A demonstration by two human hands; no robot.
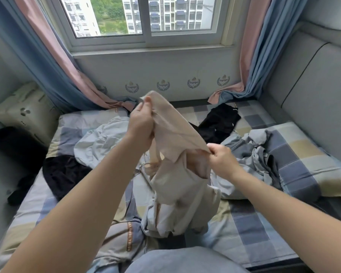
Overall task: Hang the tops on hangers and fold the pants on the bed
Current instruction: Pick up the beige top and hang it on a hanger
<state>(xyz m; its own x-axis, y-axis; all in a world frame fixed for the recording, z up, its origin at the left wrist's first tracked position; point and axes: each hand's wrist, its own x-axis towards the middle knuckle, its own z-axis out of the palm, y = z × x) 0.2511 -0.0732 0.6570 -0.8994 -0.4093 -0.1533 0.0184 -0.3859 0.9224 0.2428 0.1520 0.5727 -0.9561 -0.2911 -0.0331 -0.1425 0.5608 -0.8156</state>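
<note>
I hold a beige garment (177, 180) up over the middle of the bed. My left hand (143, 123) grips one end of its top edge, raised high. My right hand (220, 156) pinches the other end, lower and to the right. The rest of the cloth hangs down onto a heap of clothes. A thin hanger hook (140, 169) peeks out just left of the hanging cloth. Other clothes lie around: a light blue piece (98, 142), a black piece (65, 174) on the left, a black piece (219, 121) at the back, and a grey-blue heap (250, 154) on the right.
The bed (260, 227) has a checked blue, grey and yellow sheet. A pillow (24, 111) lies at the back left and a padded headboard (313, 91) runs along the right. The window wall and curtains (67, 75) close off the far side.
</note>
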